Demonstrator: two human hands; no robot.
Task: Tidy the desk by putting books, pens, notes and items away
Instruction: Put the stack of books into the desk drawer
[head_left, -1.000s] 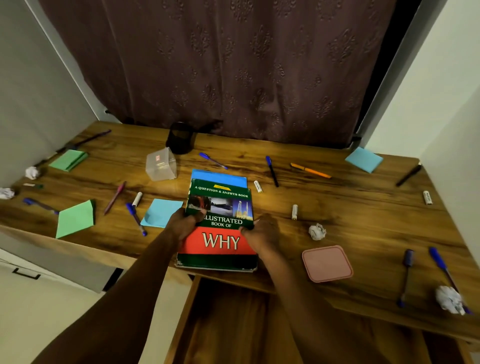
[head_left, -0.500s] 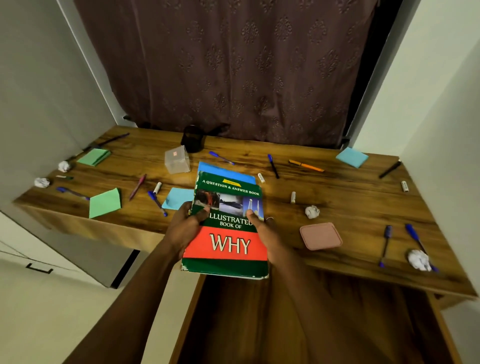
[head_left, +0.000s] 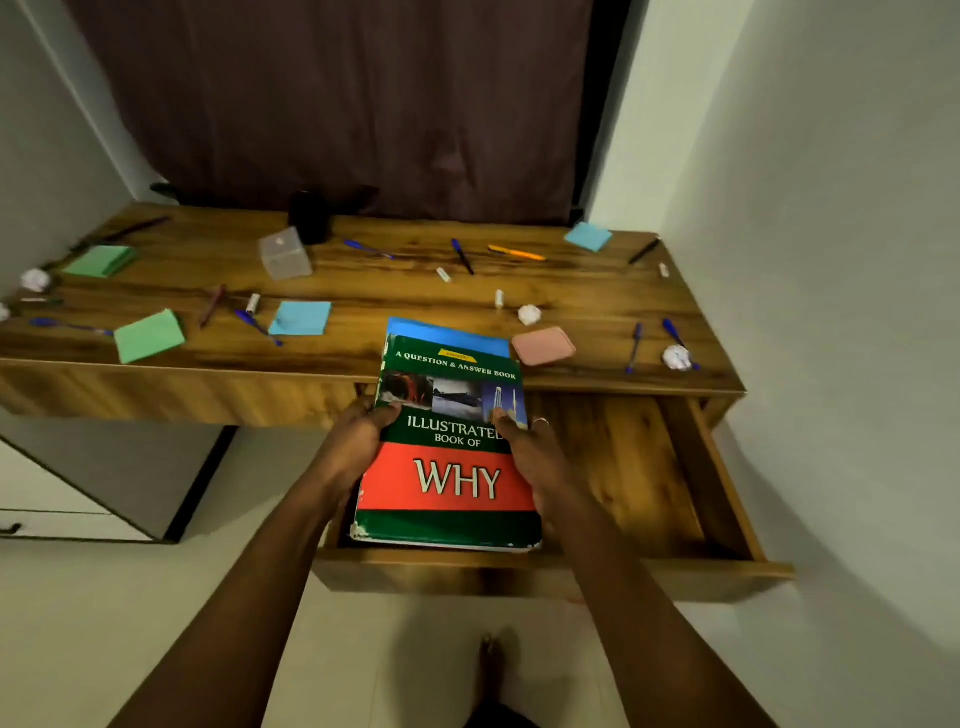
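I hold a stack of books with both hands over the open wooden drawer (head_left: 623, 467) below the desk (head_left: 363, 291). The top one is a green and red book (head_left: 452, 457) titled "Illustrated Book of WHY"; a blue book (head_left: 447, 332) shows under its far end. My left hand (head_left: 358, 436) grips the left edge, thumb on the cover. My right hand (head_left: 530, 447) grips the right edge. The stack's near end is low inside the drawer's left part; its far end overlaps the desk's front edge.
On the desk lie several pens (head_left: 462, 255), green sticky notes (head_left: 149, 335), blue sticky notes (head_left: 301, 318), crumpled paper balls (head_left: 530, 314), a pink lid (head_left: 543, 345), a clear plastic box (head_left: 284, 253) and a black pen holder (head_left: 310, 222). A wall stands right; a cabinet (head_left: 104, 478) stands left.
Both hands have lifted the books off the desk and brought them back and down towards the open drawer. The view has pulled back, showing the whole drawer.
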